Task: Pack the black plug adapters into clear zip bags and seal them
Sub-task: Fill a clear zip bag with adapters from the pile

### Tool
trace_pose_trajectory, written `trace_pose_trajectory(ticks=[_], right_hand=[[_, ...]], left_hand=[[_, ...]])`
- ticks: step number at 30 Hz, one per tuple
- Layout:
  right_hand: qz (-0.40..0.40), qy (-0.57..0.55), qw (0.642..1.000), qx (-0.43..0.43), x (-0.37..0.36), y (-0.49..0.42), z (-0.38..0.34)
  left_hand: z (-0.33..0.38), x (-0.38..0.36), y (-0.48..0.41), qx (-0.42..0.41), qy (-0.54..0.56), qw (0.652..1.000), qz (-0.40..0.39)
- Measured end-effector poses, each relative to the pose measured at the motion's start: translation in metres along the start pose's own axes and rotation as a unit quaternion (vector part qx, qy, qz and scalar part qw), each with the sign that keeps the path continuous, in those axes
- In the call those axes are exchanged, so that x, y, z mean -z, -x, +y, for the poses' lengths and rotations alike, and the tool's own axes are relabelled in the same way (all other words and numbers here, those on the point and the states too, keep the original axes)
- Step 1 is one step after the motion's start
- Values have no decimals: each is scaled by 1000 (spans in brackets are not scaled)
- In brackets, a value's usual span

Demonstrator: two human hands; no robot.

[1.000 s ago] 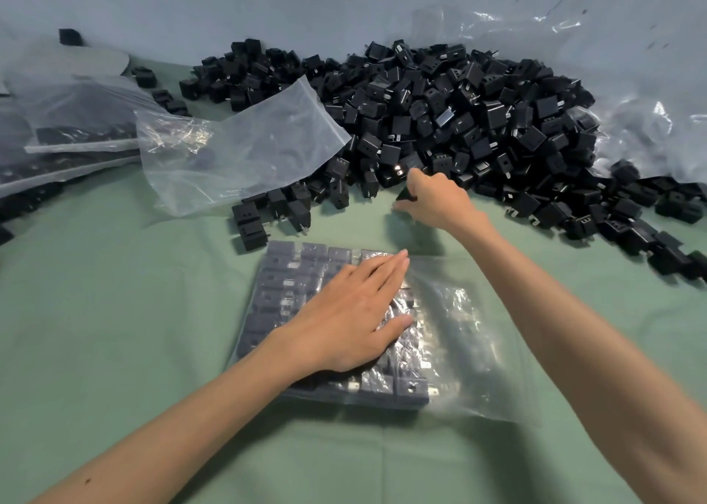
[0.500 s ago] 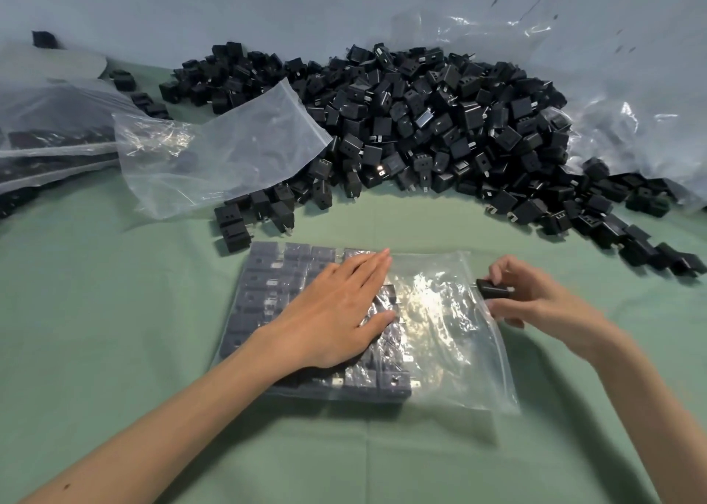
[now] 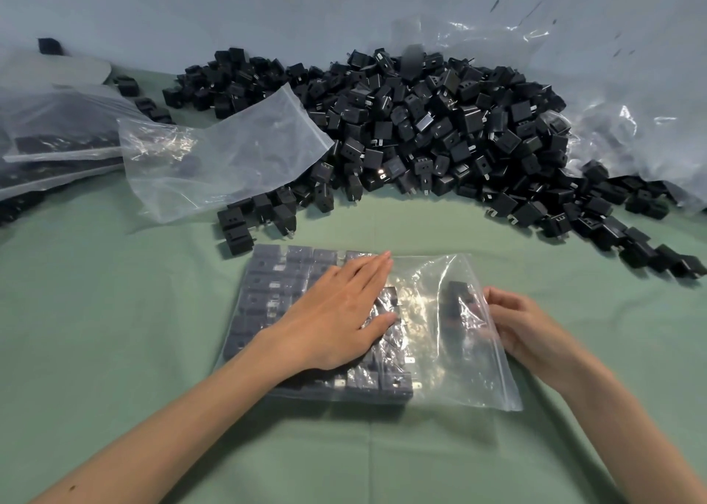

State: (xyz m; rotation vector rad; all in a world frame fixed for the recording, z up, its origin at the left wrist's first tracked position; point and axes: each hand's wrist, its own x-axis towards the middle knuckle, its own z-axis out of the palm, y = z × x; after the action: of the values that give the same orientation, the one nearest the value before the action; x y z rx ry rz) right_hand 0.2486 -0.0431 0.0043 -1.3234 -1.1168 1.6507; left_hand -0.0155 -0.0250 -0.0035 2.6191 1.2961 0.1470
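— Head view first: where is the bag being filled?

— The zip bag (image 3: 459, 373) lies flat on the green cloth (image 3: 114, 312), its mouth to the right. Packed adapters (image 3: 275, 297) sit in rows in its left half.

— And the left hand (image 3: 336, 312)?

— It lies flat on those rows, fingers straight and together, pressing through the film.

— The right hand (image 3: 524, 323)?

— At the bag's mouth, fingers curled, tips under the film beside one loose adapter (image 3: 455, 301) inside. I cannot tell whether they pinch film or adapter.

— Behind?

— The adapter pile (image 3: 440, 128), an empty bag (image 3: 229, 159) leaning on it, and filled bags (image 3: 49, 147) at far left.
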Motion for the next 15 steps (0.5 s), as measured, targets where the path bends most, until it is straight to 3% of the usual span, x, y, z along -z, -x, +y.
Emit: trace_pose_trajectory(ticks=[4, 6, 10, 13, 15], right_hand=[[11, 130, 991, 36, -11, -11, 2], [-19, 168, 982, 80, -16, -18, 0], [-4, 344, 921, 184, -32, -26, -2], [-8, 328, 922, 207, -43, -23, -4], [11, 339, 899, 277, -44, -28, 0]], left_hand=[[0, 0, 0, 0, -7, 1000, -5], [0, 0, 0, 1, -6, 1000, -6], [0, 1, 0, 3, -2, 1000, -8], [1, 0, 0, 4, 1, 1000, -10], [1, 0, 0, 5, 1, 1000, -8]])
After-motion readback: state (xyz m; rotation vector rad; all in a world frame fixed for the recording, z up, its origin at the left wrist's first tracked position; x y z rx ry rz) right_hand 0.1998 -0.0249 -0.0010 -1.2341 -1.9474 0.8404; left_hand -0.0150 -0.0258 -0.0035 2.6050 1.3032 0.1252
